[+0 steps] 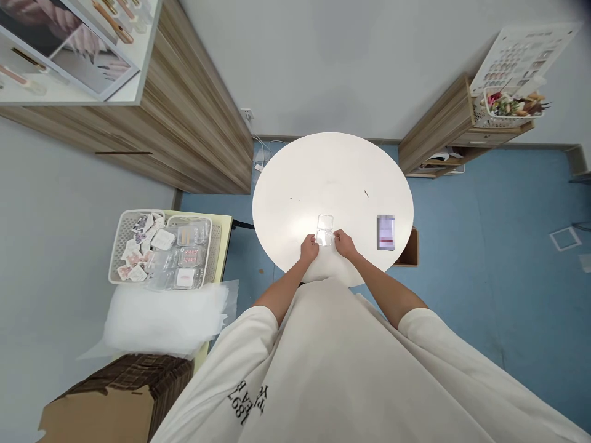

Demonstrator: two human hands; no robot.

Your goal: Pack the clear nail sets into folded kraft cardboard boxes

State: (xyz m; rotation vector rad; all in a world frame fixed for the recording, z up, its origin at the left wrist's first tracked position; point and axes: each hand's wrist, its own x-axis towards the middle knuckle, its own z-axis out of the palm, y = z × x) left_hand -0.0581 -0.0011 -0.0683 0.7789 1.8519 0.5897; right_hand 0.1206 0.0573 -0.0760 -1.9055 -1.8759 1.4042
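Observation:
A small clear plastic case (325, 229) lies opened flat on the round white table (332, 178), near its front edge. My left hand (309, 248) pinches the case's near-left corner. From the other side, my right hand (344, 243) grips the near-right corner with curled fingers. Both hands rest on the tabletop, close together.
A phone (386, 232) lies on the table to the right. On a yellow side table at the left stand white baskets (161, 247) with several small packets and clear cases, beside plastic sheets (166, 317) and a cardboard box (115, 400). Wooden cabinets (184, 123) flank the table.

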